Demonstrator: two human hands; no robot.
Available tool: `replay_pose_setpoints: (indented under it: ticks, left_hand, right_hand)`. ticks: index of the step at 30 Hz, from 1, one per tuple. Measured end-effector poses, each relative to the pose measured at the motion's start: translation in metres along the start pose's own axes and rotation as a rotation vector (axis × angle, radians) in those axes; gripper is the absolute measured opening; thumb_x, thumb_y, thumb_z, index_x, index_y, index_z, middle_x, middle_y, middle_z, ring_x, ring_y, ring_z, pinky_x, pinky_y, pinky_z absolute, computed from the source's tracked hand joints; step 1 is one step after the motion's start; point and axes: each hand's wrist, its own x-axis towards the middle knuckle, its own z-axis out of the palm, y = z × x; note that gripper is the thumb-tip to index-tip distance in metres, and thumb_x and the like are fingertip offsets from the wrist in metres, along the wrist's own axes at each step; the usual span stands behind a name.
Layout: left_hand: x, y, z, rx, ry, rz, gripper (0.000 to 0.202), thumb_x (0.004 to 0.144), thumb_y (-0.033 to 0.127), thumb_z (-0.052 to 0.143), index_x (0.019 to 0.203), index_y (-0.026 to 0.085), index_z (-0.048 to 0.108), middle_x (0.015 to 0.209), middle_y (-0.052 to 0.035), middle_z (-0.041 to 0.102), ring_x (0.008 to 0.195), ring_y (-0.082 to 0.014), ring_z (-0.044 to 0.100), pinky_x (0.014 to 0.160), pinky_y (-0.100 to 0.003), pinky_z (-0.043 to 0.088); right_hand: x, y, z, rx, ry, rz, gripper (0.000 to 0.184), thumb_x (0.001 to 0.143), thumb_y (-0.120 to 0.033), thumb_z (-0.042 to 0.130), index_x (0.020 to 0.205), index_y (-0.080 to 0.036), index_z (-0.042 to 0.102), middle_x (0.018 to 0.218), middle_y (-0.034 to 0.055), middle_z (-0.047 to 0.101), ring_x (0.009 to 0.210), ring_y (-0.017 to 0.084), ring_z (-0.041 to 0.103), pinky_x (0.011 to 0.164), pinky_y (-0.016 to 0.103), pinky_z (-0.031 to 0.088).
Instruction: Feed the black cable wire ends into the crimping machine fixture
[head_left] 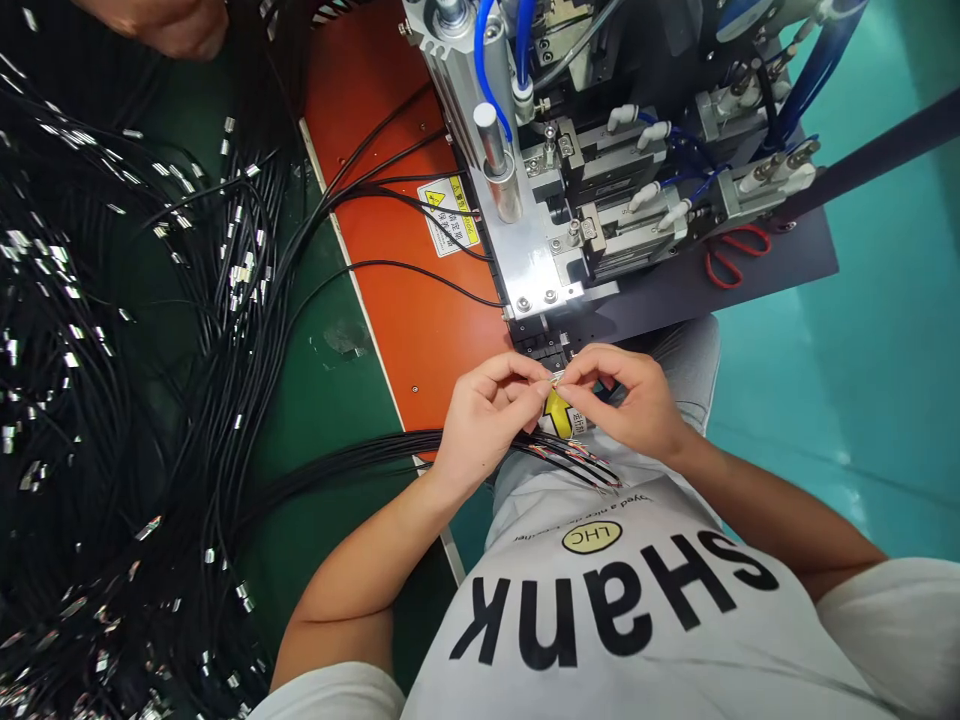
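Observation:
My left hand (487,415) and my right hand (630,400) meet fingertip to fingertip in front of the machine. Both are closed in a pinch on the thin wires (556,380) of a cable end, mostly covered by the fingers. Beneath my left hand runs a bundle of black cables (360,452), and their stripped ends with fine coloured wires (577,458) fan out over my lap. A yellow arrow label (557,414) shows just below the fingertips. The black block (546,343) at the machine's front lies right beyond them.
A metal machine (525,250) with blue air hoses stands on an orange plate (397,330). Several black cables cross that plate. Heaps of cables with silvery connectors (244,270) cover the green table (334,345). Red-handled scissors (739,255) lie right. Another person's hand (169,25) appears top left.

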Motion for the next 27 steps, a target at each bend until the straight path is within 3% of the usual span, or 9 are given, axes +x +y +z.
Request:
replay_pose_setpoints:
  ticks: [4, 9, 19, 21, 25, 27]
  left_hand:
    - [0.000, -0.002, 0.003, -0.035, 0.038, 0.064, 0.011, 0.086, 0.026, 0.071, 0.086, 0.018, 0.064, 0.066, 0.0038, 0.055, 0.052, -0.0062, 0.049, 0.051, -0.021, 0.039]
    - [-0.001, -0.002, 0.003, 0.005, 0.040, 0.077, 0.012, 0.086, 0.026, 0.072, 0.085, 0.016, 0.065, 0.073, 0.0017, 0.060, 0.053, -0.0051, 0.049, 0.051, -0.020, 0.039]
    - [-0.001, 0.001, 0.004, 0.038, 0.028, 0.086, 0.013, 0.083, 0.025, 0.074, 0.083, 0.015, 0.065, 0.073, 0.0012, 0.060, 0.056, -0.0046, 0.051, 0.053, -0.018, 0.042]
    - [-0.001, -0.002, 0.005, 0.107, 0.050, 0.156, 0.010, 0.084, 0.024, 0.073, 0.084, 0.015, 0.067, 0.077, 0.0000, 0.060, 0.060, -0.0058, 0.054, 0.055, -0.019, 0.045]
    - [-0.001, -0.012, 0.004, 0.403, 0.154, 0.524, 0.007, 0.084, 0.016, 0.072, 0.090, 0.018, 0.072, 0.083, -0.0024, 0.061, 0.073, -0.0102, 0.059, 0.062, -0.021, 0.049]
    - [0.000, -0.015, 0.003, 0.514, 0.138, 0.647, 0.012, 0.084, 0.013, 0.070, 0.094, 0.019, 0.072, 0.085, -0.0030, 0.063, 0.077, -0.0113, 0.060, 0.065, -0.023, 0.051]
  right_hand:
    - [-0.001, -0.002, 0.008, 0.005, 0.037, 0.009, 0.008, 0.085, -0.013, 0.066, 0.080, -0.019, 0.065, 0.074, -0.0014, 0.062, 0.065, 0.011, 0.054, 0.061, 0.026, 0.041]
    - [0.002, -0.003, 0.001, 0.116, -0.004, 0.162, 0.004, 0.088, -0.023, 0.069, 0.087, -0.019, 0.068, 0.078, -0.0012, 0.066, 0.063, 0.010, 0.057, 0.057, 0.025, 0.039]
    - [0.006, -0.012, 0.002, 0.048, 0.044, 0.120, 0.006, 0.085, -0.018, 0.070, 0.080, -0.018, 0.068, 0.075, -0.0015, 0.065, 0.065, 0.010, 0.055, 0.062, 0.025, 0.043]
    - [0.007, -0.010, 0.003, 0.082, 0.037, 0.151, 0.007, 0.087, -0.018, 0.068, 0.080, -0.018, 0.066, 0.072, -0.0020, 0.063, 0.064, 0.010, 0.055, 0.061, 0.025, 0.043]
    - [0.004, -0.006, 0.004, 0.235, -0.011, 0.268, 0.011, 0.088, -0.025, 0.068, 0.081, -0.018, 0.064, 0.073, -0.0013, 0.062, 0.061, 0.010, 0.054, 0.057, 0.025, 0.043]
    - [0.001, -0.005, 0.003, 0.258, -0.010, 0.294, 0.013, 0.088, -0.027, 0.068, 0.081, -0.018, 0.063, 0.075, -0.0005, 0.062, 0.062, 0.010, 0.054, 0.057, 0.025, 0.043]
